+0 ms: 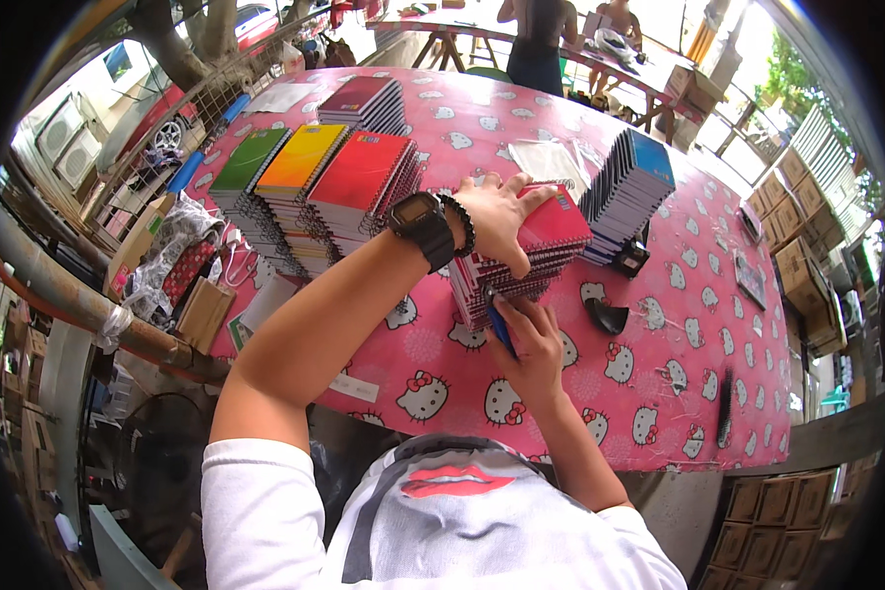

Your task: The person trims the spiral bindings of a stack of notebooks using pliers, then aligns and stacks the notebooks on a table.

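My left hand (497, 218), a black watch and a beaded bracelet on its wrist, lies with fingers spread across the top of a stack of pinkish-red spiral notebooks (560, 228). The stack's wire bindings face me. In my right hand (533, 356) is a blue-handled tool with a dark metal tip (502, 329), held against the wire coils low on the near side. Its exact kind is partly hidden by my fingers. Just right of this stack stands a tall pile of blue-covered spiral notebooks (647, 162), with a small black object (631, 260) at its foot.
Green (252, 157), yellow (305, 155), red (372, 162) and maroon (360, 95) notebook stacks stand on the left of the pink patterned table (433, 339). A black curved piece (607, 317) lies at right. Cardboard boxes (804, 285) flank the table; people stand beyond it.
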A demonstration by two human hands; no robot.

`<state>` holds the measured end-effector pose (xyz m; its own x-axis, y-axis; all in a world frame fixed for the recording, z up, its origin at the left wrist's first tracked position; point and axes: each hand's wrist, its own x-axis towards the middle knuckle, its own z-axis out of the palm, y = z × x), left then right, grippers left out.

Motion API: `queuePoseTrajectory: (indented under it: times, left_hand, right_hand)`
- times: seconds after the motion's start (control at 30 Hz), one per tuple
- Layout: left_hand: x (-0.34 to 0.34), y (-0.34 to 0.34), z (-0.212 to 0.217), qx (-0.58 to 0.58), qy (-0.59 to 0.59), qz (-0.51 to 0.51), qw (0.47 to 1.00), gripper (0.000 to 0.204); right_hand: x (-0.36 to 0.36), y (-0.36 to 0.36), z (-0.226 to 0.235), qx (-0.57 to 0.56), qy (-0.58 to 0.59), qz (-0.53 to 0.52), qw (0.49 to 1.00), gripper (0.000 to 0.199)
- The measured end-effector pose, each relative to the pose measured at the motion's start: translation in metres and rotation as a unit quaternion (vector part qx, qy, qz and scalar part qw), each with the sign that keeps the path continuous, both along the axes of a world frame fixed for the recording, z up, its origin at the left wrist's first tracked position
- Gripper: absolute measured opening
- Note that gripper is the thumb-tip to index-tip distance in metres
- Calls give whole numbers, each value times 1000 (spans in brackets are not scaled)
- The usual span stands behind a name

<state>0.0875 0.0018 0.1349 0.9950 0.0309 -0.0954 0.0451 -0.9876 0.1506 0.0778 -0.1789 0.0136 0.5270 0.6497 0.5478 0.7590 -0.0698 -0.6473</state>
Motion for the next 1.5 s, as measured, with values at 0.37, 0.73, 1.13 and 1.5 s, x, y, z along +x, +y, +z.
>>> queuePoseTrajectory:
  times: [0.37, 0.73, 1.13, 1.5]
  left_hand:
    - [-2, 1, -2, -8, -16, 11, 1000, 110]
    - [-5, -4, -3, 10, -35, 16, 999, 108]
    - [-6, -10, -5, 7, -62, 23, 998, 107]
    - [-5, -8, -1, 9, -50, 36, 998, 114]
  right_hand:
    - [1, -7, -2, -7, -41, 6, 999, 49]
    - [16, -8, -19, 82, 624, 242, 739, 38]
    - [48, -81, -91, 28, 746, 290, 599, 50]
    - [47, -160, -156, 169, 798, 183, 549, 46]
